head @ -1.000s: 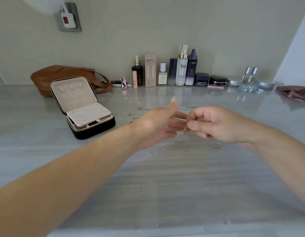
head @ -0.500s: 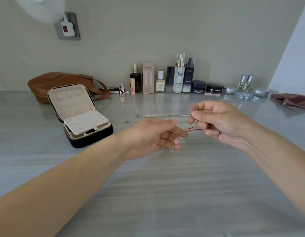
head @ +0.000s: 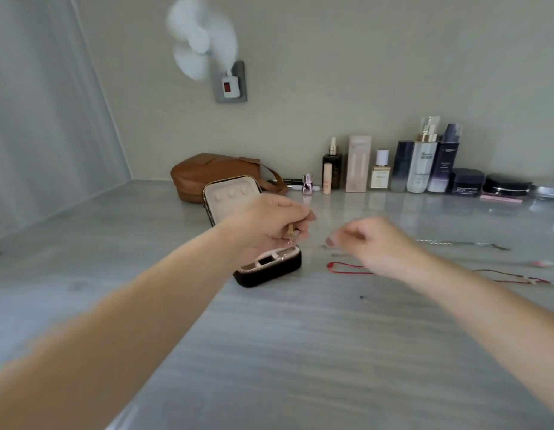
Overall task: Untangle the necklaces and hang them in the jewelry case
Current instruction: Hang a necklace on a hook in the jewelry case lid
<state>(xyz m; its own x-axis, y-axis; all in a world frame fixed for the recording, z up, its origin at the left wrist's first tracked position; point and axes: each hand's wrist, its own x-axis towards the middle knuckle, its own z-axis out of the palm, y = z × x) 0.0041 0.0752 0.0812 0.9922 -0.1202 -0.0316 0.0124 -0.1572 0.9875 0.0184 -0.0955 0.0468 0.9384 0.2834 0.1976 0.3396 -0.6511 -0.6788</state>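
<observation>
The black jewelry case (head: 269,270) stands open on the grey table, its cream lid upright with three small hooks. My left hand (head: 269,226) hovers over the case, pinched shut on a thin gold necklace (head: 290,232) that dangles from the fingers. My right hand (head: 369,240) is just right of it, blurred, fingers curled; whether it holds a chain I cannot tell. A red cord necklace (head: 347,268) lies on the table below the right hand. A silver chain (head: 455,243) lies further right, with another red cord (head: 511,276) near it.
A brown leather bag (head: 201,172) sits behind the case. A row of cosmetic bottles and jars (head: 421,169) lines the back wall. A small white fan (head: 201,45) is plugged into the wall socket. A wall panel closes off the left side.
Both hands moved apart and leftward toward the case; the left hand now carries the gold necklace over it. The red cord lies on the table. My view has turned left.
</observation>
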